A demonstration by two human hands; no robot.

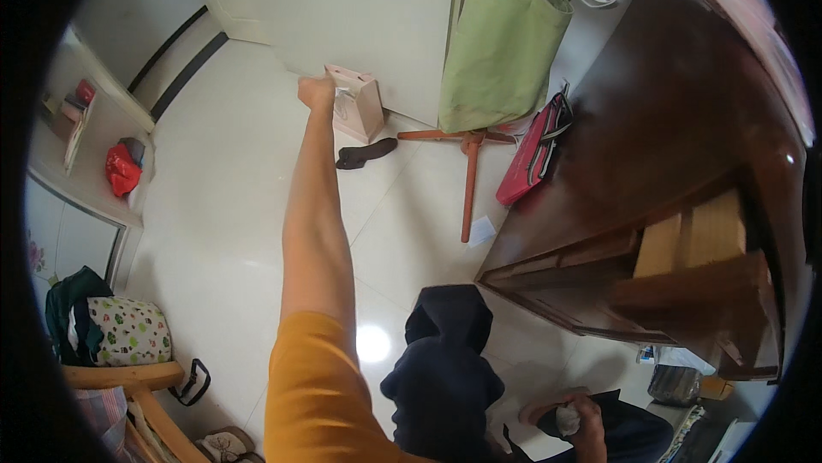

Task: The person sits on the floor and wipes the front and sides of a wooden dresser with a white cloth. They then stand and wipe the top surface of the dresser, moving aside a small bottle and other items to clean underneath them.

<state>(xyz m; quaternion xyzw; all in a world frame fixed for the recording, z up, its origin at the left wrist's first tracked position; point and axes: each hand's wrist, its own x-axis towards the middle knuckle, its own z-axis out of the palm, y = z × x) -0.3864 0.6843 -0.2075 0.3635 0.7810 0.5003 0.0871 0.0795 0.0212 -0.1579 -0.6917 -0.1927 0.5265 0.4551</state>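
Note:
My left arm, in a mustard-yellow sleeve, reaches straight out over the floor. At its end my left hand (316, 91) is curled into a fist, overlapping the left edge of a pale pink paper gift bag (361, 106); no object shows in the fist. Just below the bag a dark sock-like cloth (366, 153) lies on the tiles. At the lower right my right hand (587, 421) grips a crumpled greyish bundle (568, 419), apparently cloth, beside dark trousers (632, 427). Another dark navy fabric shape (449, 347), perhaps a trouser leg, fills the bottom middle.
A green tote bag (504, 55) hangs above a wooden tripod foot (471, 174). A red-pink bag (533, 154) leans on a dark wooden cabinet (629, 116) with an open drawer (693, 296). At left are shelves (103, 122) and a wooden chair (128, 373) holding a patterned cushion (130, 331).

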